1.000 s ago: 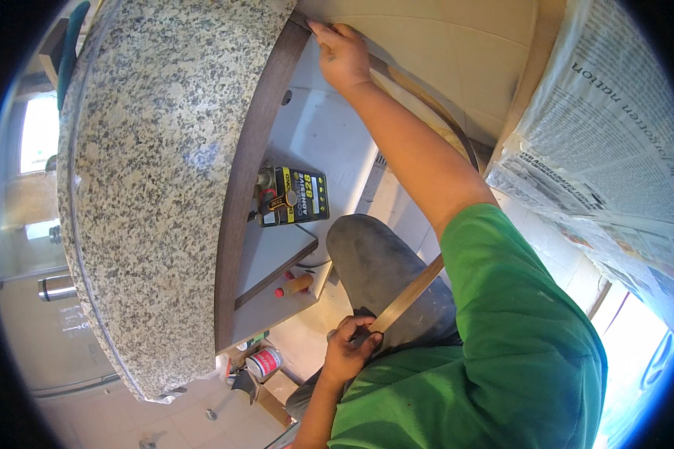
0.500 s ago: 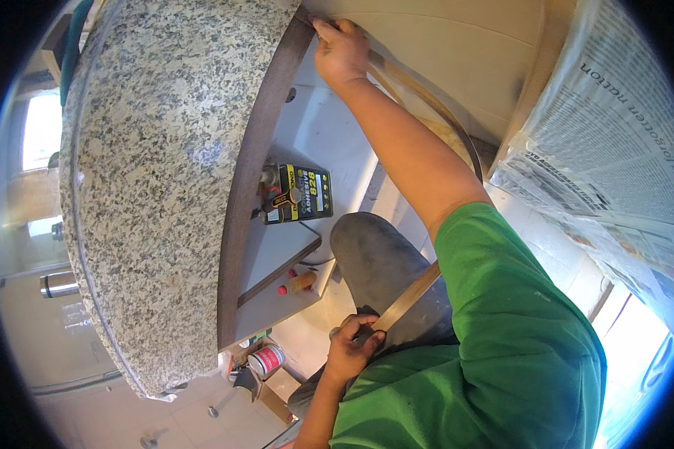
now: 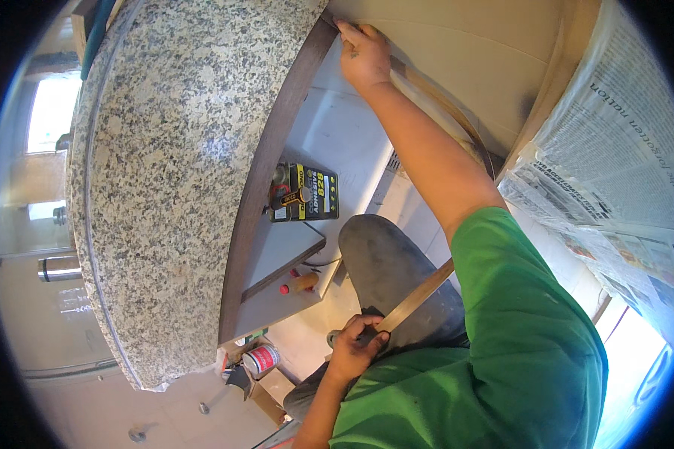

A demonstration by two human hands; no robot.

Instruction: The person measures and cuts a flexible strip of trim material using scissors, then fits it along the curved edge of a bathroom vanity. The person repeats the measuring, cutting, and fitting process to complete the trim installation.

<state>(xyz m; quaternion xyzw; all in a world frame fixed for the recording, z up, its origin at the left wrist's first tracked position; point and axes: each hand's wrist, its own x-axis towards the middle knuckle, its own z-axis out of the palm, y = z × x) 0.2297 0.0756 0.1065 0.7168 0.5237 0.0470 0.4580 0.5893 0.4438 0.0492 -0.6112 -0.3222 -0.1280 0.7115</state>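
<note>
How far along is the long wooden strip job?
Done: the dark trim already lines the granite counter. In hand: the right hand pins the top of the strip to the beige panel, the left hand holds its lower end. Left: most of it hangs loose.

a black-and-yellow rectangular tin lies under the counter; a small red-and-white can below

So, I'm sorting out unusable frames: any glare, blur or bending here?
Head view: sharp on the right hand and left hand; window blown out white; granite countertop edge bows from fisheye; dark vignette at the corners.
</note>
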